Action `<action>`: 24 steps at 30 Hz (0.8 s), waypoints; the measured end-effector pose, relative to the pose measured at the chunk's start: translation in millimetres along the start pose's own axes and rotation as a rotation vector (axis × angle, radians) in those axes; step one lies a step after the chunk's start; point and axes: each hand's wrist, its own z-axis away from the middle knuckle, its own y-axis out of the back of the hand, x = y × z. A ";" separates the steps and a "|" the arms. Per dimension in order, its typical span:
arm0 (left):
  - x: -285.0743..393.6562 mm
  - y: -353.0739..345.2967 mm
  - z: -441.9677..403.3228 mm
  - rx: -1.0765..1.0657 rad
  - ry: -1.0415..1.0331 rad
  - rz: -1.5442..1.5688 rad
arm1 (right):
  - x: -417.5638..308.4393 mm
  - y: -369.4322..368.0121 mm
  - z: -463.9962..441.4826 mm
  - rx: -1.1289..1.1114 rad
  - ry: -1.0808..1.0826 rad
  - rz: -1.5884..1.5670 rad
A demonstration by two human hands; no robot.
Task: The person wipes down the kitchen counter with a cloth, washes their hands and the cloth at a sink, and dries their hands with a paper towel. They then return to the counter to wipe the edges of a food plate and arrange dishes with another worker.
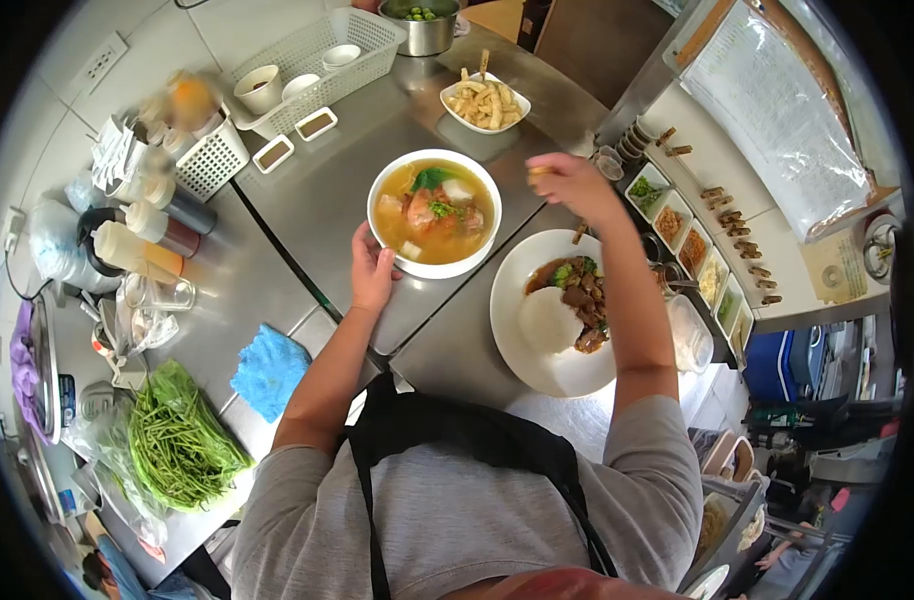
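Observation:
A white bowl of soup stands on the steel counter, with clear orange broth, pieces of meat, a green leaf and chopped green garnish in it. My left hand grips the bowl's lower left side, thumb near the rim. To the right of the bowl, my right hand is raised with its fingers pinched around a small tan thing, too blurred to name. Below my right forearm lies a large white plate with rice, dark sauced meat and broccoli, partly covered by the arm. Farther back is a white dish of fries.
Along the right stand garnish containers. Sauce bottles, a blue cloth and bagged green beans are on the left. A plastic basket, two sauce dishes and a metal pot stand at the back.

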 end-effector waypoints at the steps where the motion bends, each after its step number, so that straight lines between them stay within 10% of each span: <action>1: -1.0 0.2 0.2 0.005 0.004 0.003 | -0.1 -18.0 -10.0 -0.082 0.029 0.002; 6: -5.6 3.2 -0.9 0.001 0.006 -0.004 | -7.3 -74.5 -39.6 -0.083 0.172 0.537; 24: -3.7 1.6 -1.0 0.014 0.008 -0.006 | -25.2 -96.7 -31.8 -0.061 0.012 0.815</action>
